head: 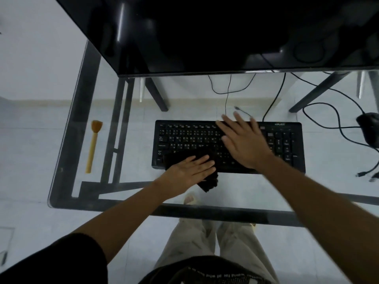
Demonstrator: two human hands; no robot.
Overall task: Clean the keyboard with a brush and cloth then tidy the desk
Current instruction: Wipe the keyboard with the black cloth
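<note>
So, black keyboard sits mid glass desk, monitor at 12 o'clock behind it. Left hand flat, fingers straight, pressing dark cloth on keyboard's 7 o'clock corner; cloth end hangs off front edge onto glass. Right hand flat too, fingers spread, lying on keys right of centre, gripping nothing. Brush lies at 9 o'clock, well apart from keyboard, bristles pointing to 12. Mouse at 3 o'clock.

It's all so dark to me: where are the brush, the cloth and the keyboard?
brush [92, 146], head view, on its wooden handle.
cloth [208, 182], head view, on the corner lying past the keyboard's front edge.
keyboard [284, 144], head view, on the number pad.
</note>
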